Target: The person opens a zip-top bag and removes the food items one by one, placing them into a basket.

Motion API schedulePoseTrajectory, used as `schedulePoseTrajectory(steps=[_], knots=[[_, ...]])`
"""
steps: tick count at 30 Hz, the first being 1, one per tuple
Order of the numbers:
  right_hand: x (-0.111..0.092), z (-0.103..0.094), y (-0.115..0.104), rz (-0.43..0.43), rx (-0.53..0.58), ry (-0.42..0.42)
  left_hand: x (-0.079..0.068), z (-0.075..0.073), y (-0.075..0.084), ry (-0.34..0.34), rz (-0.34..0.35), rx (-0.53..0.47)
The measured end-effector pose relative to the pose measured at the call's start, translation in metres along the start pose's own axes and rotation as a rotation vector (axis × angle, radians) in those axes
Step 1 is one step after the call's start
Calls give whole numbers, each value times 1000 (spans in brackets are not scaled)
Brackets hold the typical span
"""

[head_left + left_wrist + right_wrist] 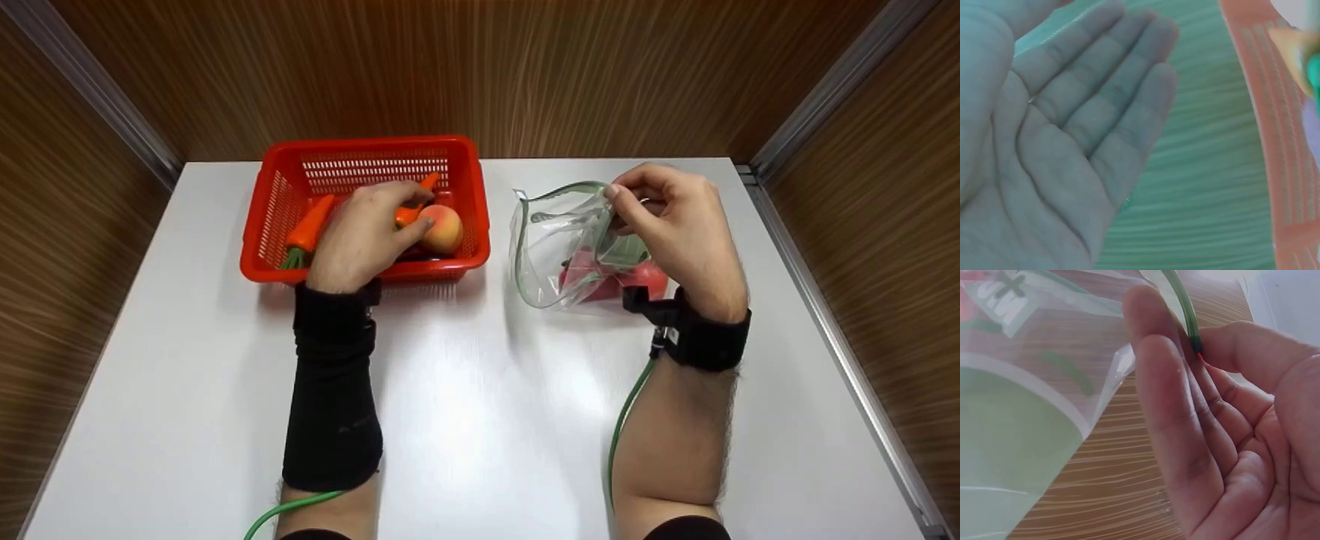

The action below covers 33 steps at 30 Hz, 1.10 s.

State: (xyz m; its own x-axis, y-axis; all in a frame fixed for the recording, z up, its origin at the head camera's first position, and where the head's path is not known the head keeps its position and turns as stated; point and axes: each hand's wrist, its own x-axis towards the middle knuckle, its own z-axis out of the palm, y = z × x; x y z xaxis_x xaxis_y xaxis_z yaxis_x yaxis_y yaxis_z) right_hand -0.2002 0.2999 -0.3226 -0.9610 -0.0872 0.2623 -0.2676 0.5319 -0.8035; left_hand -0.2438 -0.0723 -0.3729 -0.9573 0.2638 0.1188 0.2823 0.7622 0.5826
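Note:
My left hand (364, 236) is over the red plastic basket (478, 202), its thumb beside a peach (442, 230). In the left wrist view its fingers are extended and the palm holds nothing. A carrot (306, 231) with a green top lies at the basket's left side; more orange pieces show behind the fingers. With thumb and fingertips my right hand (686, 225) pinches the green-edged rim of a clear zip bag (546, 262), whose mouth gapes toward the left. Inside the bag are a red item (589, 279) and a rounder red one (646, 280), blurred by the plastic.
Both basket and bag rest on a white table (465, 390). Wood-grained panels (480, 75) enclose the back and both sides. A green cable (628, 420) runs along the right forearm and another (289, 510) crosses the left one.

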Motion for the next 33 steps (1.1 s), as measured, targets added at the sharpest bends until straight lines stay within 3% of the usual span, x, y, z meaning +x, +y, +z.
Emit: schedulePoseTrajectory(steps=[5,17,24,33], knots=[[-1,-1,-1,-22,15,0,-3,5,18,14,134,-20],[-2,3,-5,-68,48,-23,-7,22,53,-40,409,-16],[-5,5,-9,-102,69,-76,-8,36,68,-92,513,44],[-7,3,-9,-122,177,-130,-8,46,81,-208,585,-11]])
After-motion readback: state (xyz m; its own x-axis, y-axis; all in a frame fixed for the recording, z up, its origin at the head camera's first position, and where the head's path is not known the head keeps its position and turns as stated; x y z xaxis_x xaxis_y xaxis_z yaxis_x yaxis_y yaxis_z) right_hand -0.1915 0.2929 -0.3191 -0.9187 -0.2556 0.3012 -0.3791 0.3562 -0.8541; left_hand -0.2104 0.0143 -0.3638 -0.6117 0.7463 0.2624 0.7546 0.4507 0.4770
